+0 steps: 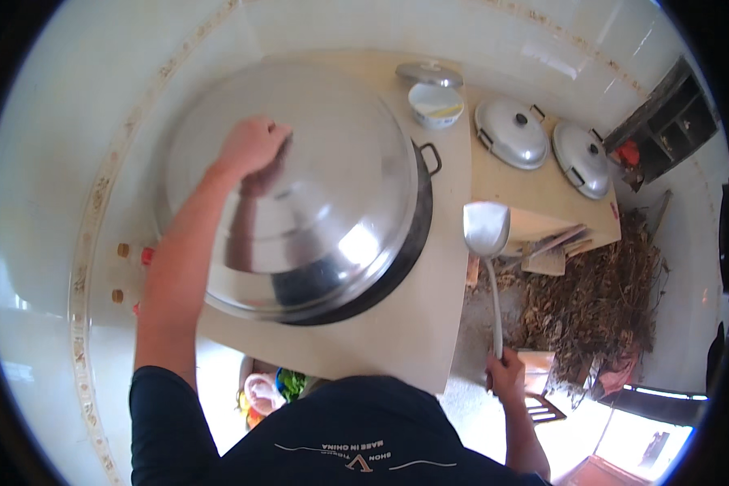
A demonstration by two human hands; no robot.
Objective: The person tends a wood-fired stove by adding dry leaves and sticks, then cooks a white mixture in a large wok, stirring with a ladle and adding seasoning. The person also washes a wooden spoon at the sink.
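My left hand (252, 146) grips the top of a large domed metal wok lid (340, 164), hiding its knob. The lid looks slightly blurred and covers most of a black wok (395, 270). Along the lower right, a dark crescent of the wok shows past the lid's edge; I cannot tell whether the lid touches the rim. A looped side handle (431, 159) sticks out on the right. Off the counter's right edge, my right hand (507, 373) holds a metal wok spatula (486, 231) by its long handle, blade pointing away from me.
A white bowl (435, 112) with something yellow inside stands behind the wok, near a small metal lid (429, 75). Two lidded metal pots (513, 133) occupy the right-hand stove top. Dry leaves and brush (589, 291) are heaped on the floor. The tiled wall (42, 219) borders the left side.
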